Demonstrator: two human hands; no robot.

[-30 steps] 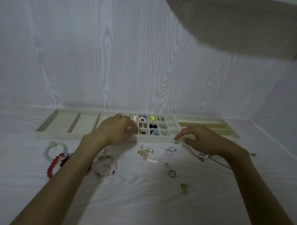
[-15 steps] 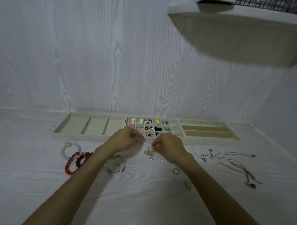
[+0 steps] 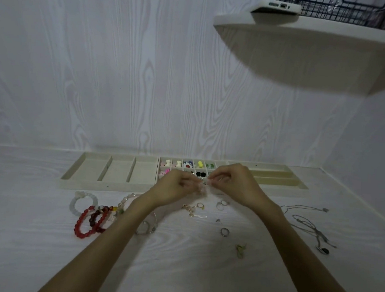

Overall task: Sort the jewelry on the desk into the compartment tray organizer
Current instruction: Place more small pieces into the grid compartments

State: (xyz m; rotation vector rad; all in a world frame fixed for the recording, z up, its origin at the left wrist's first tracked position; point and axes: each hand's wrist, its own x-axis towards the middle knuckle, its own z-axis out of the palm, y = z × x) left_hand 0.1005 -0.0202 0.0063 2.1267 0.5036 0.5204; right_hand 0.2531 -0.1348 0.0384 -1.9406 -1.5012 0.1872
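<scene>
A beige compartment tray [image 3: 110,183] lies along the wall, its small middle cells holding coloured beads and studs [image 3: 187,164]. In front of those cells my left hand [image 3: 174,187] and my right hand [image 3: 232,183] meet, fingertips pinched together on a small pale, blurred jewelry piece [image 3: 204,186]. On the desk below lie gold earrings [image 3: 193,208], small rings [image 3: 224,231] and a green charm [image 3: 240,250]. Red bead bracelets [image 3: 89,222] and a white bracelet [image 3: 81,204] lie at left, a clear bangle [image 3: 147,229] under my left forearm.
Thin silver necklaces with a dark pendant [image 3: 315,230] sprawl at the right. A white shelf [image 3: 302,40] juts out overhead at upper right, carrying a phone [image 3: 276,7] and a wire basket [image 3: 338,8]. The wall stands right behind the tray.
My right hand swept left from the necklaces to meet my left hand. Both then rose from the earring pile to the tray's front, pinching a small piece between them.
</scene>
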